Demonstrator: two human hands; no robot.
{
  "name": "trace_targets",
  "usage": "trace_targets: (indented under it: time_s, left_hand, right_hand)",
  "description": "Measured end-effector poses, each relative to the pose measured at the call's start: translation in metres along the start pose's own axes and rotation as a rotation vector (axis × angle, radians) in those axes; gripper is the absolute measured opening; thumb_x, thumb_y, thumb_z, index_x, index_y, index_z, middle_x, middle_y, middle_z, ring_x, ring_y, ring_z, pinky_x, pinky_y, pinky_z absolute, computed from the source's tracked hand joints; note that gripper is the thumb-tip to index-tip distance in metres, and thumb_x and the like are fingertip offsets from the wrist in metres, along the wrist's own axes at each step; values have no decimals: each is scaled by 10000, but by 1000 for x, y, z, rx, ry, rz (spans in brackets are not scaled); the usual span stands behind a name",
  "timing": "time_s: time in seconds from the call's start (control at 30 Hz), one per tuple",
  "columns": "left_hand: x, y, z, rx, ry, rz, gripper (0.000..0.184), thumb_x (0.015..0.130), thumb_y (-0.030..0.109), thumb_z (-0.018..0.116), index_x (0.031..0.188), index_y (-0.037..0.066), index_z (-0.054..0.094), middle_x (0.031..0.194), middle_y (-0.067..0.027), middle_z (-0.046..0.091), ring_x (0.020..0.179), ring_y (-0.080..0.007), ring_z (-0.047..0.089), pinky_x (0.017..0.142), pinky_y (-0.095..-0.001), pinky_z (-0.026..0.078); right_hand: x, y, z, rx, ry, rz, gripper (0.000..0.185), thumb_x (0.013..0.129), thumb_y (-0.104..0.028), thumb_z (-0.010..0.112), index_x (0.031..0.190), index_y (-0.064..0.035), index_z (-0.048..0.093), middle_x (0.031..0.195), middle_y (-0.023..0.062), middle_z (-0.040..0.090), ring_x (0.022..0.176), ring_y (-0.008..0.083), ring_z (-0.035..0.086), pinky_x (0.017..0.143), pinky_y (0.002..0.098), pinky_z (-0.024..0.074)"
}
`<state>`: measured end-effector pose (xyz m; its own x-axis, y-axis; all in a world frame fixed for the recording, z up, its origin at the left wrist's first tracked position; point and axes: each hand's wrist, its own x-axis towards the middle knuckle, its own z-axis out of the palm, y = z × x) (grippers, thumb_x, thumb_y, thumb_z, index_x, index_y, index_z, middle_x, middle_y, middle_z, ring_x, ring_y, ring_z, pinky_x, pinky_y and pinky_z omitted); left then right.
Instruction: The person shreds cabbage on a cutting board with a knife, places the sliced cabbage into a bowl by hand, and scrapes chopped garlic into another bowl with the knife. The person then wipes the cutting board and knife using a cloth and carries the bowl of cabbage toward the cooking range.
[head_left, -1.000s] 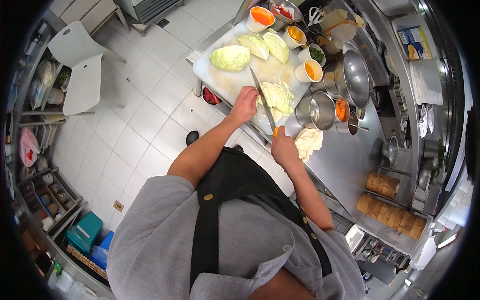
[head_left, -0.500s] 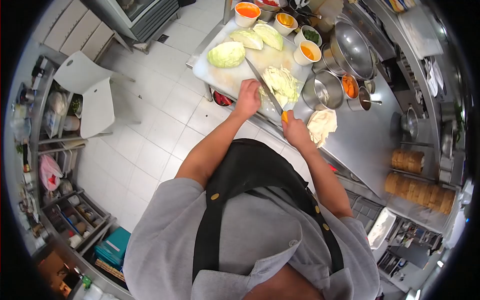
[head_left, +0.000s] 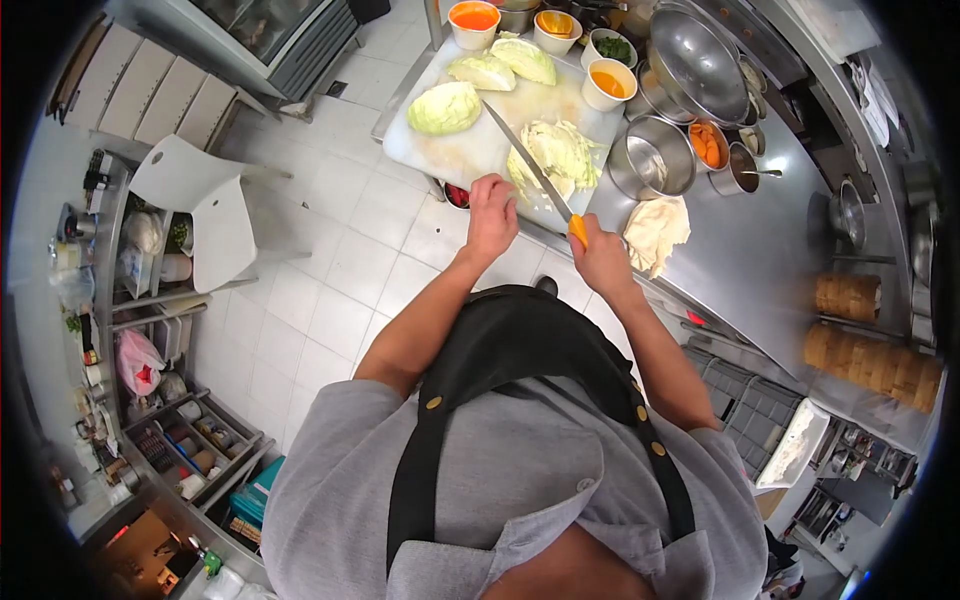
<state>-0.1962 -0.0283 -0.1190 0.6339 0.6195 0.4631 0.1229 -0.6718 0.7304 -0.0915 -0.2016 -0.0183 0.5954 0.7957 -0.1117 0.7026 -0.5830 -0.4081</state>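
Observation:
My right hand (head_left: 604,257) is closed round the orange handle of a kitchen knife (head_left: 541,177). Its long blade slants up and left across a white cutting board (head_left: 420,148), over the left side of a pile of cut cabbage (head_left: 558,155). By the board's near edge is my left hand (head_left: 491,217), fingers loosely bent, thumb apart, and nothing visible in it. A cabbage wedge (head_left: 444,108) lies beyond the blade tip, with two more pieces, one a pale wedge (head_left: 482,72), farther back.
Tubs of orange sauce (head_left: 609,84) and chopped greens (head_left: 613,46) line the board's far right. Beside it stand a steel pot (head_left: 652,158), a large steel bowl (head_left: 698,65) and a crumpled pale cloth (head_left: 657,235). A white chair (head_left: 220,225) stands at left.
My left hand has drawn back from beside the cabbage to the board's near edge. The knife remains in my right hand, its blade still across the cabbage. The whole view has shifted slightly.

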Motion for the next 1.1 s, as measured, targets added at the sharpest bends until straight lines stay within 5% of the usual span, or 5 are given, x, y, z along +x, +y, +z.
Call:
trace_targets:
  time_s: [0.17,0.4,0.53,0.93,1.1]
  left_hand:
    - [42,97,-13,368,-176,229,353,734,75,646,1085,41,618,1343,-132,455,1362,-334,293,997,-645,265]
    - [83,58,46,548,-367,648,320,830,149,543,1123,67,643,1446,-50,452,1435,-294,248,1048,-724,142]
    - [101,29,18,727,-531,550,374,875,146,511,1236,80,583,1475,-56,421,1442,-296,236,1063,-724,98]
    - [38,28,32,-54,260,-380,608,927,214,553,1403,-79,314,1450,-297,337,1372,-416,296,1137,-426,233]
    - [17,45,57,-26,290,-457,772,873,297,652,1414,-93,263,1471,-311,284,1381,-430,272,1134,-452,234]
  right_hand:
    - [15,0,-23,-37,238,-39,222,780,-130,678,939,-13,577,837,195,630,723,393,642,638,479,525]
    - [5,59,-59,-107,267,-154,229,697,-128,713,908,-55,664,863,133,628,767,336,651,681,426,533]
    - [-62,127,-113,-135,239,-36,231,700,-153,731,923,-106,697,837,102,633,732,327,635,657,407,526]
    - [-163,345,-70,9,419,71,327,660,-138,808,900,10,643,808,164,625,690,357,612,645,406,510]
    - [-138,343,-82,-63,438,123,375,657,-121,812,985,-21,659,977,151,631,966,358,564,852,438,457]
